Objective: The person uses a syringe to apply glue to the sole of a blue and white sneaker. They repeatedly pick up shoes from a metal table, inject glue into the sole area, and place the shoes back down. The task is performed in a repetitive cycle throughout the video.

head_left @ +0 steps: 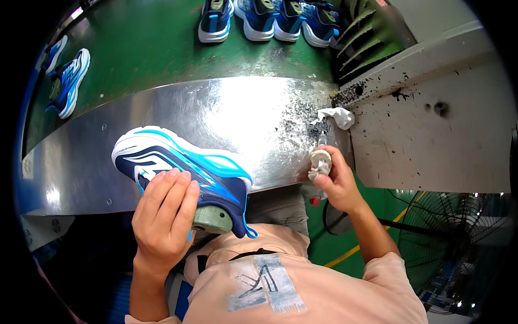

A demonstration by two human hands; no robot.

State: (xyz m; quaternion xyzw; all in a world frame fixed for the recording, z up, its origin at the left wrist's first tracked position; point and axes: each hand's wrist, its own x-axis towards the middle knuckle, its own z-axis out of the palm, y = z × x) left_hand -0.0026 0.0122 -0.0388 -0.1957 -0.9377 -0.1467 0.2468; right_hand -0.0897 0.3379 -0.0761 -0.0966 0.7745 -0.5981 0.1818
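Fingers of the left hand (164,213) are wrapping around the heel of a blue-and-white running shoe (181,170), lying lower left of centre on a shiny steel ledge (243,113). Right hand (335,181) is pinching a crumpled whitish rag (320,163) (another wad (337,116) above it). More blue shoes (270,19) are sitting along the top.

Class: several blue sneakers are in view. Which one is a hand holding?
The sneaker on the steel shelf, gripped by the left hand; the others sit untouched on the green belt.
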